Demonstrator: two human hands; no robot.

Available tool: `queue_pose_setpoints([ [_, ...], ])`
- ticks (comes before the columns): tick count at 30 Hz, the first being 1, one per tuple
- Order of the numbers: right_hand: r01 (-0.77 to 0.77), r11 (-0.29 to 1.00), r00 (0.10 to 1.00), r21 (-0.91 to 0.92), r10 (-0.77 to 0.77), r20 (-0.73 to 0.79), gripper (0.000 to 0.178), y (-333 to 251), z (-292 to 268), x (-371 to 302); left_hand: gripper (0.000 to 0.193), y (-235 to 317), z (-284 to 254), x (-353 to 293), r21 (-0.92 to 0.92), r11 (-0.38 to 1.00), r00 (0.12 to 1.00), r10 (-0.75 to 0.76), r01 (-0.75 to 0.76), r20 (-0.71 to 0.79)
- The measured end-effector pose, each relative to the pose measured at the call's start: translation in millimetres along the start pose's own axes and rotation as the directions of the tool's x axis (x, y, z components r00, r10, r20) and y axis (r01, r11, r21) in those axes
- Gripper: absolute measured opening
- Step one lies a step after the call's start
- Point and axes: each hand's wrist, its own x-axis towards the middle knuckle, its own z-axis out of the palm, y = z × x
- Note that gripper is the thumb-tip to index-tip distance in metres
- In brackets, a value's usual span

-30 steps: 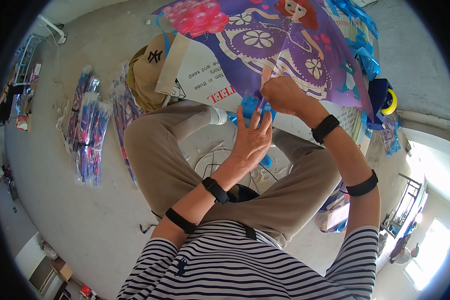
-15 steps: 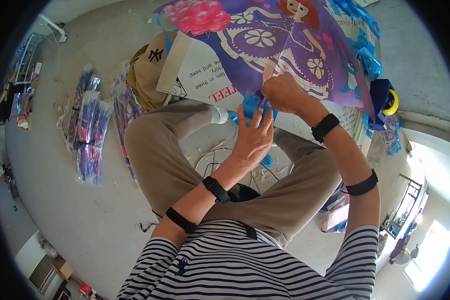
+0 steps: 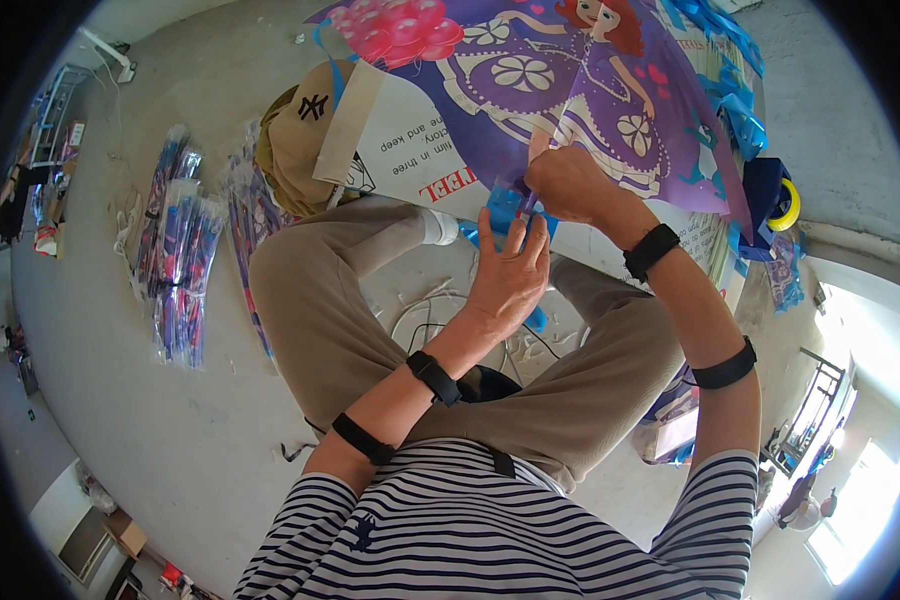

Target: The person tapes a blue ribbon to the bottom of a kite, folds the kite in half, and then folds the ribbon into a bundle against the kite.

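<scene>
My left hand (image 3: 510, 270) lies with its fingers apart on a piece of blue film (image 3: 504, 203) at the near edge of a white printed board or stack (image 3: 400, 150). Just beyond it my right hand (image 3: 575, 186) is closed in a fist, knuckles up. Something purple and narrow shows below the fist, between the two hands; whether it is a corner of the sheet or a separate thing, I cannot tell. Over the white surface spreads a large purple sheet (image 3: 700, 165) printed with a cartoon princess and pink balloons.
Blue strips (image 3: 738, 120) hang along the stack's right side, by a dark blue object with a yellow ring (image 3: 786, 205). A tan cap (image 3: 305, 115) sits left of the stack. Clear-wrapped bundles (image 3: 180, 270) lie on the floor at left. White cords (image 3: 425, 310) lie between my legs.
Very little differs. My left hand has shifted slightly to the right, and the purple sheet has moved a touch. My right fist stays in nearly the same place.
</scene>
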Motion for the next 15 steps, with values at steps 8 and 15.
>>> queue_pose_setpoints([
  [8,-0.026,0.998,0.998,-0.048,0.029,0.063,0.01,0,-1,4,0.047,0,0,1,-0.044,0.999,1.0,-0.006,0.006,-0.01],
  [15,-0.081,0.989,0.991,-0.121,0.093,0.093,0.01,-4,-11,9,0.048,-1,-4,0,-0.045,0.999,1.0,0.009,-0.01,-0.005],
])
